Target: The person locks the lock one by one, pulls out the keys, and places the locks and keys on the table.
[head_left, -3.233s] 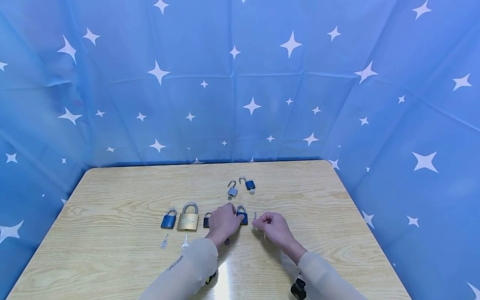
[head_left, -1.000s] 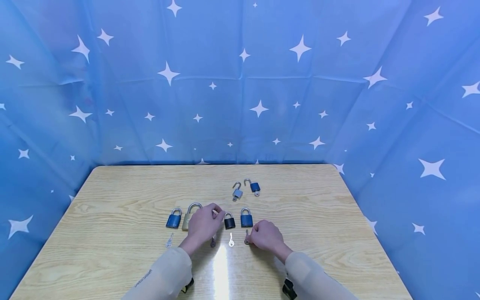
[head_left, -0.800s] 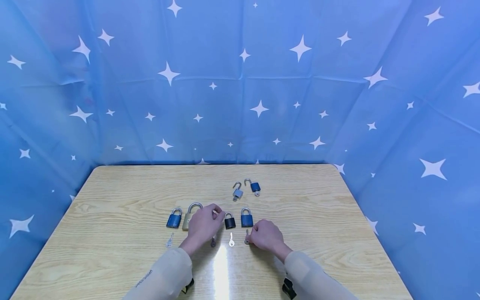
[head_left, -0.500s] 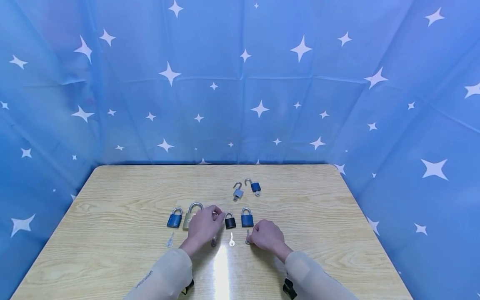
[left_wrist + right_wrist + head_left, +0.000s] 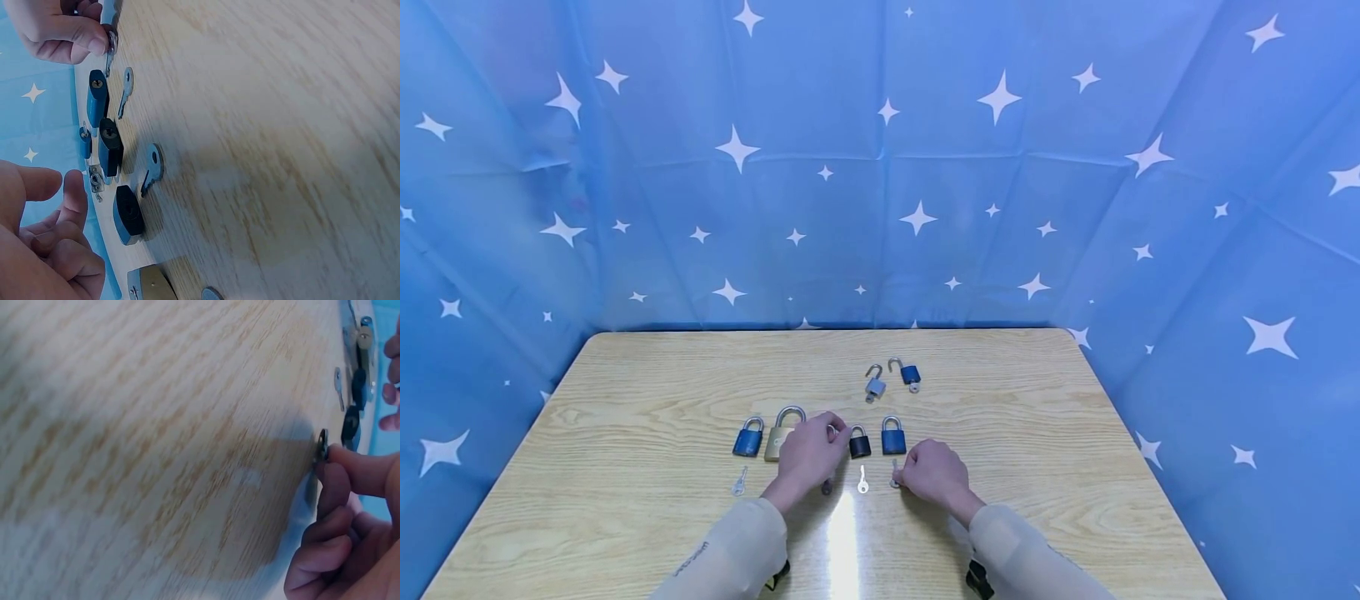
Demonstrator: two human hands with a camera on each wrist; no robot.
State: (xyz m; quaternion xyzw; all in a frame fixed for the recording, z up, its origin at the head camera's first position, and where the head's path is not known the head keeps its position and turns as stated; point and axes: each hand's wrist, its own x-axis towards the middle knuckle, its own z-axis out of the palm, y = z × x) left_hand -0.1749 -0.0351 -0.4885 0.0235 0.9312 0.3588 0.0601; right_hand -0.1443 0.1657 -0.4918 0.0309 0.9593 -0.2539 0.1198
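Note:
My right hand [image 5: 935,472] pinches a key [image 5: 895,482] by its head, just below the right blue padlock [image 5: 893,438]; the right wrist view shows thumb and finger on the key [image 5: 322,445]. My left hand [image 5: 811,454] hovers over a padlock it partly hides, between the brass padlock [image 5: 774,445] and the black padlock [image 5: 860,446]. In the left wrist view its thumb and index finger stand apart with nothing between them. One key [image 5: 862,481] lies below the black padlock, another [image 5: 827,486] beside my left hand.
A blue padlock [image 5: 747,442] stands at the left end of the row, with a key [image 5: 740,482] below it. Farther back lie a grey padlock [image 5: 876,387] and a blue one [image 5: 911,374], shackles open and keys inserted. A starry blue curtain [image 5: 850,208] hangs behind the table [image 5: 1037,400].
Since the earliest frame, my left hand has moved left, off the right-hand padlocks. My right hand has brought its key left and nearer, below the right blue padlock. Lately both are almost still.

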